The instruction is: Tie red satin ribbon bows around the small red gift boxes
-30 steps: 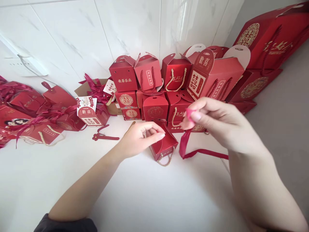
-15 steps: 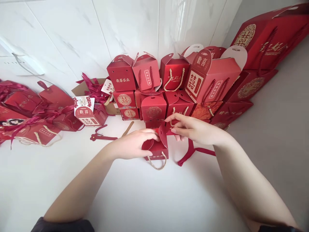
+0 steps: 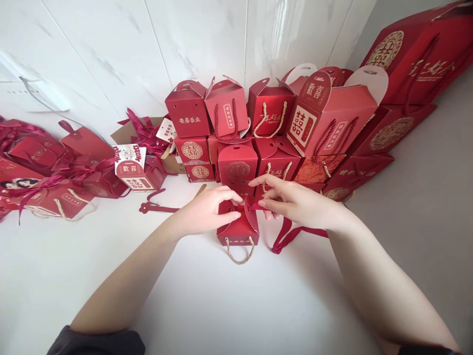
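A small red gift box (image 3: 238, 232) with a twisted gold rope handle (image 3: 240, 259) on its front stands on the white table, its top flaps raised and curving toward each other. At the box's left flap is my left hand (image 3: 209, 209), thumb and fingers apart over the top. My right hand (image 3: 286, 199) pinches a red ribbon (image 3: 258, 206) beside the hole in the right flap. More of the dark red ribbon (image 3: 286, 239) trails on the table beneath my right wrist. My left fingers partly hide the left flap.
Stacked red gift boxes (image 3: 238, 165) stand directly behind, against the marble-patterned wall (image 3: 203, 39). Larger boxes (image 3: 402, 64) rise at the right. More ribboned boxes (image 3: 70, 197) and a cardboard carton of ribbons (image 3: 148, 135) sit at left. A flower-ended red strip (image 3: 158, 208) lies near my left forearm.
My left thumb has lifted from the box's front toward its top, uncovering more of it. My right hand now shows the ribbon stretched at the right flap. The view has shifted slightly.
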Action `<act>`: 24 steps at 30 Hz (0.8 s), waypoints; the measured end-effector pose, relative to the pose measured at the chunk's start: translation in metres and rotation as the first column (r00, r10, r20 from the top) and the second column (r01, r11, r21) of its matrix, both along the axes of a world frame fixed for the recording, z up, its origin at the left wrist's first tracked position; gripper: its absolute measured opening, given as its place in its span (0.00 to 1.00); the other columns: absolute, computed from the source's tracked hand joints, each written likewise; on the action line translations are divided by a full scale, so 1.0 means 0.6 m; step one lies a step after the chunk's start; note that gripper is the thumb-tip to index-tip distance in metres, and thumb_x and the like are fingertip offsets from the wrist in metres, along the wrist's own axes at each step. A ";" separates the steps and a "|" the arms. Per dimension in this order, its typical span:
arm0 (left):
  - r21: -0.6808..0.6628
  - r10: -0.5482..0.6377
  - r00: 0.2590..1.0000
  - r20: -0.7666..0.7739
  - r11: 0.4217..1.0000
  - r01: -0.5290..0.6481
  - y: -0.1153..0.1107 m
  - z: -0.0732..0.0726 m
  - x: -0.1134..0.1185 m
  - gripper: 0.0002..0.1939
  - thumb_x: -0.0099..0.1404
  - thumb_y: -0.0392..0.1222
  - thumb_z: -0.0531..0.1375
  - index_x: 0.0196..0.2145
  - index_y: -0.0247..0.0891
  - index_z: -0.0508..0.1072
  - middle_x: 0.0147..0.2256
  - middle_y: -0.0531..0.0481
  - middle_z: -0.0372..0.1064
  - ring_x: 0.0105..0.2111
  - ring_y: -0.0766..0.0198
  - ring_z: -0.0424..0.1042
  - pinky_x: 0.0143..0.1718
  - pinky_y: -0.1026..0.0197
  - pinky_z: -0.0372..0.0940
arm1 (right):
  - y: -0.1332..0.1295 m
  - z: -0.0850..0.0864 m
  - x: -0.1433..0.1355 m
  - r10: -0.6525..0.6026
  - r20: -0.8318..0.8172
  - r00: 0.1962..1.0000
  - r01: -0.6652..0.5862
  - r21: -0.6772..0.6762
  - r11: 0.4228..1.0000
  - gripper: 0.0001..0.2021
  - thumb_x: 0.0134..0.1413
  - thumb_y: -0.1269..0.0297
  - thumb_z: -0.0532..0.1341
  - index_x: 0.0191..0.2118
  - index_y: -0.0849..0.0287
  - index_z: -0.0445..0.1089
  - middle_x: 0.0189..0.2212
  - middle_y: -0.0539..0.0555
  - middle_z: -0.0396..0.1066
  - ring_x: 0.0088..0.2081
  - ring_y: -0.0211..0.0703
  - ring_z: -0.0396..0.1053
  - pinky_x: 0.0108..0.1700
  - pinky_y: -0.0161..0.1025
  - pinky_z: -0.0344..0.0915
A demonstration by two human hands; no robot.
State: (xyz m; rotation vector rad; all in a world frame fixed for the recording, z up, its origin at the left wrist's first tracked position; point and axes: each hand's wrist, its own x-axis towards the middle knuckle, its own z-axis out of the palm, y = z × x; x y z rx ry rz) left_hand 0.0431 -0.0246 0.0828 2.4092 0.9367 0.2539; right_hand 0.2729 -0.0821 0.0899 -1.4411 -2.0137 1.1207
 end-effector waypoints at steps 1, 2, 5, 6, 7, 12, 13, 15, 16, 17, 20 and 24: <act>0.005 -0.003 1.000 0.014 1.000 0.002 0.000 -0.002 0.001 0.13 0.64 0.45 0.58 0.46 0.45 0.75 0.45 0.51 0.71 0.46 0.57 0.69 0.48 0.55 0.64 | -0.001 0.000 0.000 -0.003 0.004 1.000 0.003 0.006 1.000 0.19 0.64 0.59 0.53 0.58 0.53 0.57 0.27 0.48 0.73 0.29 0.40 0.67 0.30 0.35 0.60; 0.006 -0.004 1.000 0.023 1.000 0.004 0.000 -0.003 0.002 0.13 0.64 0.45 0.58 0.45 0.45 0.76 0.44 0.51 0.72 0.46 0.57 0.69 0.48 0.55 0.64 | -0.001 0.000 -0.001 -0.005 0.006 1.000 0.005 0.010 1.000 0.19 0.64 0.59 0.53 0.58 0.52 0.57 0.27 0.48 0.73 0.29 0.40 0.67 0.31 0.36 0.60; -0.001 0.008 0.999 0.033 1.000 -0.008 -0.001 -0.008 0.004 0.13 0.64 0.46 0.57 0.45 0.45 0.76 0.45 0.50 0.71 0.46 0.56 0.70 0.47 0.55 0.65 | -0.001 -0.004 -0.006 -0.003 0.016 1.000 0.002 0.026 1.000 0.19 0.63 0.59 0.53 0.58 0.52 0.57 0.28 0.48 0.74 0.33 0.42 0.69 0.36 0.37 0.62; -0.007 0.011 0.999 0.033 1.000 -0.010 -0.001 -0.009 0.005 0.14 0.64 0.47 0.57 0.46 0.45 0.75 0.46 0.50 0.71 0.46 0.56 0.70 0.47 0.55 0.65 | 0.000 -0.005 -0.007 -0.001 0.022 1.000 0.000 0.033 0.999 0.19 0.63 0.60 0.53 0.58 0.52 0.57 0.29 0.48 0.74 0.34 0.42 0.69 0.37 0.38 0.62; -0.012 0.010 0.999 0.033 1.000 -0.010 -0.002 -0.011 0.006 0.14 0.64 0.47 0.58 0.46 0.44 0.75 0.46 0.50 0.71 0.46 0.56 0.70 0.46 0.55 0.65 | 0.000 -0.006 -0.008 0.000 0.028 1.000 -0.001 0.039 0.999 0.19 0.63 0.60 0.53 0.58 0.52 0.57 0.29 0.48 0.74 0.34 0.43 0.70 0.38 0.38 0.62; -0.009 0.014 1.000 0.024 1.000 -0.013 -0.002 -0.014 0.007 0.15 0.63 0.49 0.58 0.46 0.44 0.75 0.43 0.49 0.70 0.43 0.55 0.70 0.42 0.55 0.66 | 0.000 -0.003 -0.007 -0.001 0.082 0.997 -0.004 0.068 0.998 0.19 0.64 0.59 0.52 0.58 0.52 0.57 0.28 0.47 0.72 0.31 0.42 0.67 0.34 0.37 0.61; -0.008 0.018 1.000 0.024 1.000 -0.018 -0.002 -0.014 0.007 0.15 0.63 0.49 0.58 0.46 0.44 0.75 0.42 0.49 0.70 0.43 0.56 0.70 0.41 0.55 0.66 | 0.000 -0.003 -0.005 -0.002 0.097 0.995 -0.006 0.077 0.997 0.18 0.64 0.59 0.52 0.58 0.52 0.58 0.27 0.47 0.72 0.30 0.42 0.67 0.34 0.37 0.61; -0.013 0.027 0.999 0.028 1.000 -0.027 -0.001 -0.015 0.008 0.15 0.63 0.48 0.58 0.46 0.44 0.75 0.42 0.49 0.70 0.42 0.56 0.70 0.39 0.56 0.66 | -0.001 -0.001 -0.002 -0.006 0.121 0.993 -0.006 0.094 0.996 0.18 0.64 0.59 0.52 0.58 0.53 0.58 0.27 0.47 0.72 0.30 0.42 0.66 0.34 0.37 0.60; -0.020 0.032 0.999 0.033 0.999 -0.031 -0.001 -0.015 0.008 0.15 0.63 0.48 0.58 0.46 0.44 0.75 0.42 0.49 0.70 0.42 0.57 0.70 0.38 0.57 0.66 | -0.001 -0.001 -0.002 -0.007 0.129 0.992 -0.007 0.103 0.995 0.18 0.64 0.60 0.52 0.58 0.53 0.58 0.27 0.47 0.72 0.30 0.42 0.66 0.34 0.37 0.60; -0.026 0.036 0.999 0.039 0.999 -0.035 -0.001 -0.015 0.008 0.15 0.63 0.48 0.58 0.46 0.44 0.75 0.42 0.49 0.70 0.42 0.57 0.70 0.37 0.57 0.66 | -0.002 -0.001 -0.002 -0.005 0.133 0.991 -0.009 0.110 0.994 0.18 0.64 0.60 0.52 0.58 0.53 0.58 0.27 0.47 0.72 0.30 0.42 0.66 0.34 0.37 0.60; -0.026 0.041 0.998 0.053 0.999 -0.040 -0.003 -0.015 0.009 0.14 0.64 0.48 0.58 0.45 0.44 0.75 0.43 0.49 0.70 0.42 0.57 0.70 0.38 0.57 0.66 | -0.003 -0.002 -0.006 0.012 0.120 0.993 -0.027 0.125 0.992 0.18 0.64 0.61 0.52 0.58 0.53 0.57 0.27 0.47 0.72 0.30 0.42 0.67 0.34 0.37 0.60; -0.014 0.036 0.996 0.080 0.999 -0.035 -0.005 -0.019 0.012 0.13 0.64 0.47 0.57 0.43 0.44 0.76 0.45 0.50 0.70 0.41 0.58 0.71 0.41 0.55 0.66 | -0.003 -0.004 -0.014 0.037 0.088 0.995 -0.048 0.125 0.991 0.19 0.64 0.63 0.51 0.59 0.52 0.56 0.29 0.47 0.74 0.27 0.40 0.65 0.32 0.36 0.59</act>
